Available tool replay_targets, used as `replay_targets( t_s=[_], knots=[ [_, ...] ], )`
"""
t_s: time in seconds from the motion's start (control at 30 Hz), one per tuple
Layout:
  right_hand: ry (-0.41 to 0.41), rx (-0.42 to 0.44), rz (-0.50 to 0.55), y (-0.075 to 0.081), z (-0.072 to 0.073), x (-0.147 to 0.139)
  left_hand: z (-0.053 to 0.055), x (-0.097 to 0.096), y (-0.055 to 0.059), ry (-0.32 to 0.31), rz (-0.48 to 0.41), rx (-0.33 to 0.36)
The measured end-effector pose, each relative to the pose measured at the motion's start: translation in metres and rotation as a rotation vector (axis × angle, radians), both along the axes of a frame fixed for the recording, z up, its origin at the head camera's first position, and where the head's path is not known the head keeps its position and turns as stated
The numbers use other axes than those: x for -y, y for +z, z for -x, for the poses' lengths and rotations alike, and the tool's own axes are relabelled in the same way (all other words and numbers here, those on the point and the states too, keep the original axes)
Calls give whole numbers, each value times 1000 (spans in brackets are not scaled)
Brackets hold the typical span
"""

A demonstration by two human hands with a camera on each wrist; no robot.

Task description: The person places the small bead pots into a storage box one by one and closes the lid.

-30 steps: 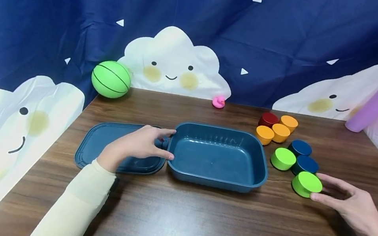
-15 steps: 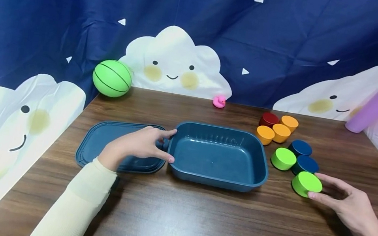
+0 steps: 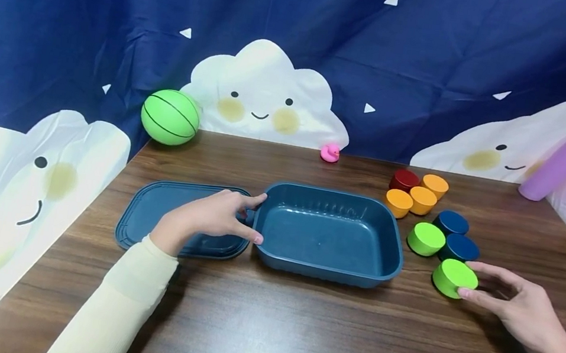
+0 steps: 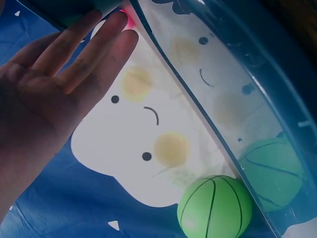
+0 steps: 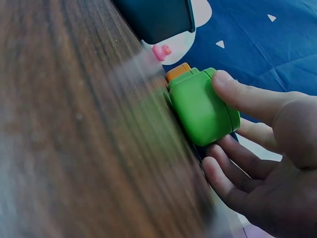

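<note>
In the head view, my left hand (image 3: 216,213) touches the left end of a dark blue plastic container (image 3: 324,267), with thumb and index finger spread along its rim. The left wrist view shows that hand's other fingers (image 4: 81,54) held straight. My right hand (image 3: 523,309) pinches a short green cylinder (image 3: 454,276) between thumb and fingers; in the right wrist view the cylinder (image 5: 198,109) has a seam near its top. Close behind it are a second green cylinder (image 3: 426,239) and two blue cylinders (image 3: 460,247), (image 3: 451,222).
A dark blue lid (image 3: 160,208) lies left of the container, partly under my left arm. Orange cylinders (image 3: 422,200) and a red one (image 3: 404,179) stand behind the blue ones. A green ball (image 3: 170,117), pink duck (image 3: 330,153) and purple pump (image 3: 560,168) line the back edge.
The green cylinder in my right hand has shifted slightly left, and the hand has moved with it. My left hand keeps its place at the container; the whole head view drifts a little.
</note>
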State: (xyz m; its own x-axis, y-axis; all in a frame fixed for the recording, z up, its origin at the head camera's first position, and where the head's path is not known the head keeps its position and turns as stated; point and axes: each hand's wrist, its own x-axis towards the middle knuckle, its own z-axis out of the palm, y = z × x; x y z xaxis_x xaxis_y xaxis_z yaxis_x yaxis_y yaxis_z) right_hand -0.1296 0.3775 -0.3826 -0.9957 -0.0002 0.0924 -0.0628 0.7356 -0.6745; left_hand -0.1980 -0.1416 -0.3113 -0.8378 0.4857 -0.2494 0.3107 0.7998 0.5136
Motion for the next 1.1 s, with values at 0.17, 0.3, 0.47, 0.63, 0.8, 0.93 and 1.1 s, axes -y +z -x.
replay_targets(
  t_s=[0.17, 0.3, 0.47, 0.63, 0.8, 0.93, 1.1],
  knots=[
    [18, 8, 18, 2, -1, 4, 0, -1, 0, -9, 1, -5],
    [59, 1, 38, 4, -3, 8, 1, 0, 0, -17, 5, -10],
    [96, -25, 26, 7, -4, 13, 2, 1, 0, -17, 11, -8],
    [95, -61, 24, 10, -4, 18, 2, 2, -1, -19, 9, -8],
    [77, -106, 65, 14, -6, 23, 1, 2, 0, -27, 3, -9],
    [73, -129, 159, 21, -8, 34, 2, 2, -1, -30, 5, -5],
    [58, -138, 287, 32, -10, 55, 2, 1, -2, -26, 6, 6]
  ],
)
